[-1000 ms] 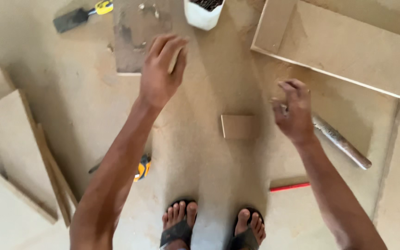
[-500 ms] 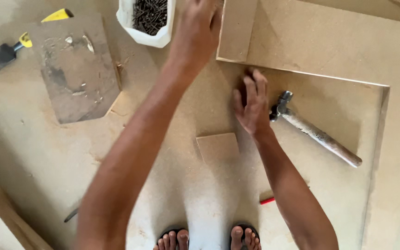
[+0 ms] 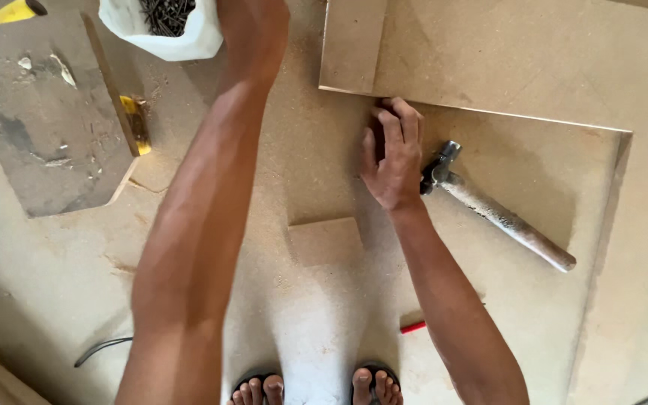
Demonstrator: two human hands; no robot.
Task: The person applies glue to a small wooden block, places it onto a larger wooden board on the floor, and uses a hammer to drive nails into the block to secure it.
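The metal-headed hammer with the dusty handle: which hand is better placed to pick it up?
Probably the right hand: it rests flat on the board right beside the hammer head. The left hand is away at the white container of nails.

A white plastic tub of dark nails (image 3: 165,26) stands at the far left, the left hand (image 3: 253,30) just right of it. The right hand (image 3: 393,154) rests on the large flat fibreboard sheet (image 3: 534,195), with the wooden-handled steel hammer (image 3: 496,210) just to its right. A small square fibreboard offcut (image 3: 325,240) lies nearer the feet.
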